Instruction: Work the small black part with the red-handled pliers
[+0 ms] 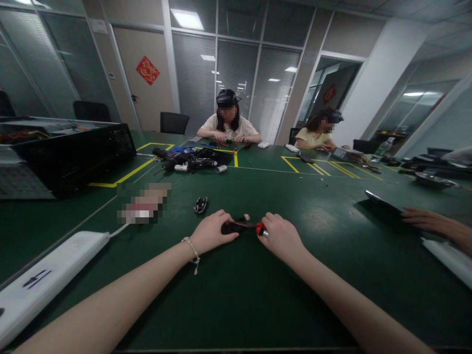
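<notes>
My left hand [212, 230], with a pale bracelet at the wrist, is closed on a small dark piece [229, 228] low over the green table. Opposite it, my right hand [282, 235] is closed around a red-handled tool [261, 229]. The tool's thin dark metal part points left and meets the dark piece. Fingers cover most of the handle, so its exact kind is unclear. A small pale bit [247, 217] lies just beyond the tool. Farther left on the table is a small black-and-silver part [201, 205].
A white power strip [59, 275] lies at left, below a black computer case [84, 157]. A pile of black cables [191, 160] sits farther back. Two people [228, 123] sit across the table. At right, another person's hand [424, 216] touches a dark flat device [383, 202].
</notes>
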The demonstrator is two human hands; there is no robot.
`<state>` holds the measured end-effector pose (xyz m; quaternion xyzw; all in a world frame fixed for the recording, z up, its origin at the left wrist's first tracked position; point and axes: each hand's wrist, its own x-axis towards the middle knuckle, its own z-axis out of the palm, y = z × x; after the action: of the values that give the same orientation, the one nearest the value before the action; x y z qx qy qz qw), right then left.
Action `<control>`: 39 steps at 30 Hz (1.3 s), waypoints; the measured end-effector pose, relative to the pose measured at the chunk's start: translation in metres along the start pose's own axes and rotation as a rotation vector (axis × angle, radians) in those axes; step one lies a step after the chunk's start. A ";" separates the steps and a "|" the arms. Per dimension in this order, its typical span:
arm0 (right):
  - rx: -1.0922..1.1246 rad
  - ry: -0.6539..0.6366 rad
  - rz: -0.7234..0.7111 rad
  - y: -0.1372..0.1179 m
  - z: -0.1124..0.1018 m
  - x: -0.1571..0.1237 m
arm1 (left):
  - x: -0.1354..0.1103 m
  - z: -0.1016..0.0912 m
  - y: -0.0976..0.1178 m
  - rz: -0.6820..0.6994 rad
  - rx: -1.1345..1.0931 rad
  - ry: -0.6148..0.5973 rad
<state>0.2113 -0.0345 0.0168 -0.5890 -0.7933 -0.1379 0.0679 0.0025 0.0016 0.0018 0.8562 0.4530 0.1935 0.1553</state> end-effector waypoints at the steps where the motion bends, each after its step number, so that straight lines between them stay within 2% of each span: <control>1: 0.001 0.002 -0.002 0.000 0.001 0.000 | 0.000 0.000 0.000 -0.003 0.000 0.000; 18: -0.007 -0.029 0.001 0.000 0.001 0.000 | 0.000 -0.003 0.003 -0.024 -0.027 -0.026; 27: -0.028 -0.009 -0.027 -0.001 -0.001 0.001 | 0.000 -0.001 0.001 0.008 -0.014 -0.010; 39: -0.018 -0.002 -0.022 0.001 0.002 0.000 | 0.000 -0.003 0.002 -0.026 -0.024 -0.043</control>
<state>0.2127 -0.0335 0.0149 -0.5810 -0.7986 -0.1450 0.0602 0.0027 0.0006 0.0058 0.8524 0.4582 0.1786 0.1777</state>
